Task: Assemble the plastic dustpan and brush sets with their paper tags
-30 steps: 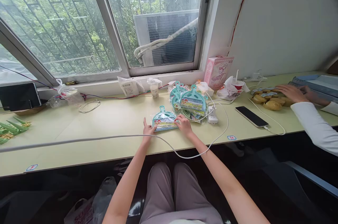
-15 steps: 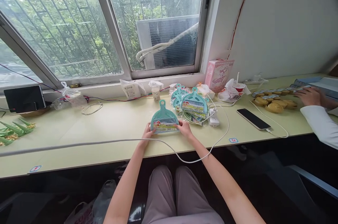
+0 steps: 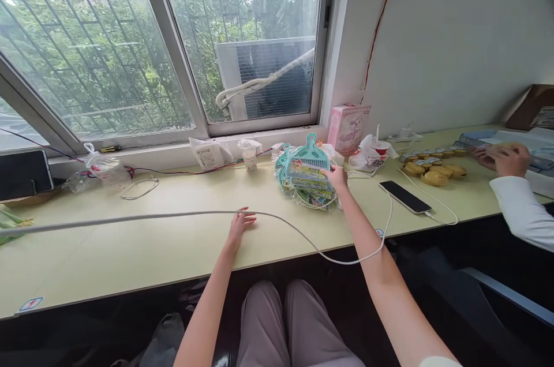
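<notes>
A teal dustpan and brush set (image 3: 310, 160) in clear wrap is gripped at its right edge by my right hand (image 3: 336, 178). It is over a pile of similar wrapped dustpan sets (image 3: 284, 173) near the back of the table. The lower sets are partly hidden under it. My left hand (image 3: 241, 224) rests on the tabletop to the left, fingers apart, holding nothing. A grey cable (image 3: 173, 215) crosses the view in front of that hand.
Behind the pile stand a pink box (image 3: 350, 129), a wrapped cup (image 3: 250, 158) and a bagged drink (image 3: 373, 153). A phone (image 3: 405, 197) on a cable lies to the right. Beyond it, another person's hands (image 3: 511, 159) are near several gold-coloured items (image 3: 434, 175).
My right hand has carried the dustpan set from the table's front to the pile at the back right. My left hand has let go of it and stayed near the front.
</notes>
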`<state>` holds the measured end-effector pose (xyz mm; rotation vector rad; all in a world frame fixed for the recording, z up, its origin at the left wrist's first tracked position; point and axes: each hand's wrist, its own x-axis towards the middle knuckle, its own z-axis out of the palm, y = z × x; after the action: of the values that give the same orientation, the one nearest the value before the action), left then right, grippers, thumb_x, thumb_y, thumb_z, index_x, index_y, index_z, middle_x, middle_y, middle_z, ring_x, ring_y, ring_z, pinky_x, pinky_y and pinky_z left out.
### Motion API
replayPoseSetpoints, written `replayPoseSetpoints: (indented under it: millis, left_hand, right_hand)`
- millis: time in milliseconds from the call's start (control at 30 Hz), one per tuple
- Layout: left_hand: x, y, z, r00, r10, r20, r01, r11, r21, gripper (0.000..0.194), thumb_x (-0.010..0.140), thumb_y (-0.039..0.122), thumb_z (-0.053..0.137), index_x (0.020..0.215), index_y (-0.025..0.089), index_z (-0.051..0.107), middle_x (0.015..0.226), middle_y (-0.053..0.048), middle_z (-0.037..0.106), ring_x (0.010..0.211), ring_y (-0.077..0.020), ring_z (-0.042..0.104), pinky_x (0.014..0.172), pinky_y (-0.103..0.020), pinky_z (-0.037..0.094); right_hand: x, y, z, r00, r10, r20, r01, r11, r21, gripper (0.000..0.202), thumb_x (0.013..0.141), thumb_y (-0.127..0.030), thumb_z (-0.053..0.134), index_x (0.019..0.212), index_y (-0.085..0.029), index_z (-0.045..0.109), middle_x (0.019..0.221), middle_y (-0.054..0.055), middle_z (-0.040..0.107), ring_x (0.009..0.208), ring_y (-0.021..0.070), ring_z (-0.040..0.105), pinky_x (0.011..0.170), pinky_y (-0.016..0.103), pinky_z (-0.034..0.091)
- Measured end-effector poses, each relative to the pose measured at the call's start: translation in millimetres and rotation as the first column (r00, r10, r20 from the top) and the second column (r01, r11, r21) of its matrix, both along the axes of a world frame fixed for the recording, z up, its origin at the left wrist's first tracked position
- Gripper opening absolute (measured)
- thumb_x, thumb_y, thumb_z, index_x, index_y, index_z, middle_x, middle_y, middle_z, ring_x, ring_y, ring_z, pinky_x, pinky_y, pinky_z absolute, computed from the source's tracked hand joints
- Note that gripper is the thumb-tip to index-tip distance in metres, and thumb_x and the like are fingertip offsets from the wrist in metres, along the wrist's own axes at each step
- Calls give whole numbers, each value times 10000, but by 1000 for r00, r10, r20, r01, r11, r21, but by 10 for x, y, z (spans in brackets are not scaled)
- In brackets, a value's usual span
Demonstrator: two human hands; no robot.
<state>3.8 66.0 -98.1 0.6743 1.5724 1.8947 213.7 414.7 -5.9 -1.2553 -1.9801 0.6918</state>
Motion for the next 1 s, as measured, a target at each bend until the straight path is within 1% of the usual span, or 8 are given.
replayPoseSetpoints:
  millis: [133,267,467,533,633,767,867,1000]
  left_hand:
    - [14,22,4,999,-24,-36,22,999,-35,644,742,659,637,1113,140,556,1028,-139,687,897,-219,681,860,-382,522]
    - [36,32,1,998,-19,-64,16,999,-40,632,722,669,642,1070,145,582,1001,-136,689,884,-226,682,860,-396,521]
    - [56,13,6,993,-26,-114,19,998,-61,575,747,638,637,1060,157,599,1010,-129,688,894,-232,681,857,-401,525]
    - [60,12,17,993,-31,-110,24,998,-62,601,717,656,656,1036,150,601,971,-123,686,871,-230,680,847,-404,532]
    - [70,17,27,990,-49,-135,40,997,-69,597,716,658,659,1024,149,608,965,-119,684,874,-223,677,861,-401,534]
    - [96,21,15,981,-52,-186,36,995,-90,555,726,632,666,1005,154,622,955,-112,683,856,-211,674,868,-396,531]
    - [109,14,-13,973,-54,-224,33,995,-97,498,747,592,665,999,164,627,969,-109,685,865,-210,674,866,-387,527]
    - [101,6,-59,963,-71,-258,46,994,-102,440,772,547,657,1001,172,640,975,-106,688,907,-220,670,877,-385,525]
  right_hand:
    - [0,163,-33,945,-75,318,83,997,-11,309,820,-370,655,1007,-127,691,1041,197,660,976,295,631,781,353,473]
    - [-71,35,-114,940,-169,296,128,980,154,356,884,-298,549,1183,-113,605,1221,220,555,1070,309,580,810,383,481]
    - [-112,-183,-162,954,-240,177,146,893,425,469,854,-182,528,1320,-135,493,1332,200,473,1210,338,435,865,416,452]
    - [-134,-341,-204,981,-146,124,64,859,508,400,893,-188,483,1291,-164,516,1325,172,491,1186,317,452,905,420,423]
    - [-233,-754,-369,986,126,110,-167,796,581,240,953,-222,432,1112,-194,610,1178,134,590,1093,279,518,919,406,401]
    - [-471,-1423,-730,861,486,149,-475,664,577,158,940,-188,502,867,-216,639,972,67,656,939,211,590,848,327,431]
    - [-603,-1716,-916,768,621,158,-599,610,519,135,900,-133,570,813,-215,632,910,32,658,858,165,617,750,262,445]
    - [-620,-1736,-967,733,661,160,-643,599,477,122,875,-115,610,804,-211,634,889,20,657,813,145,623,698,236,437]
